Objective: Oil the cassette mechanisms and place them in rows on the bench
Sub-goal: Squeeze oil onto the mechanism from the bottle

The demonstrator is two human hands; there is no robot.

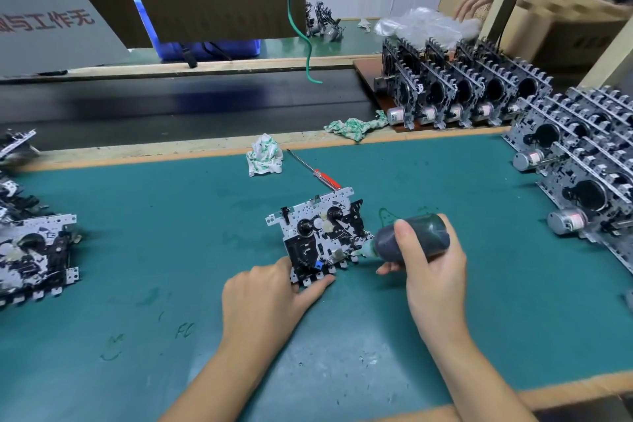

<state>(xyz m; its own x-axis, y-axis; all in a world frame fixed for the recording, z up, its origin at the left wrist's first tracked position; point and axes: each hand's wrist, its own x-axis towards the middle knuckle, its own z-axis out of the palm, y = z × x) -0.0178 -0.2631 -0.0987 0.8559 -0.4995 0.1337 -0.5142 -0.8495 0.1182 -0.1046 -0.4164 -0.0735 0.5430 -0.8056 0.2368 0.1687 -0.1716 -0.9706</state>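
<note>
Oiling step: my left hand [270, 288] pins the white-and-black metal cassette mechanism [320, 236] mid-bench, fingers straight on its near edge; my right hand [428, 260], fingers clamped round the dark squeeze oil bottle [411, 238], needs its nozzle steered onto the mechanism's right edge next.

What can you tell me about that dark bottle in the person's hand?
The bottle is small, round and dark, seemingly soft plastic, with a pale green nozzle. It lies nearly level, nozzle pointing left and touching the right edge of the mechanism on the green mat. The right hand grips it, thumb on top.
</note>
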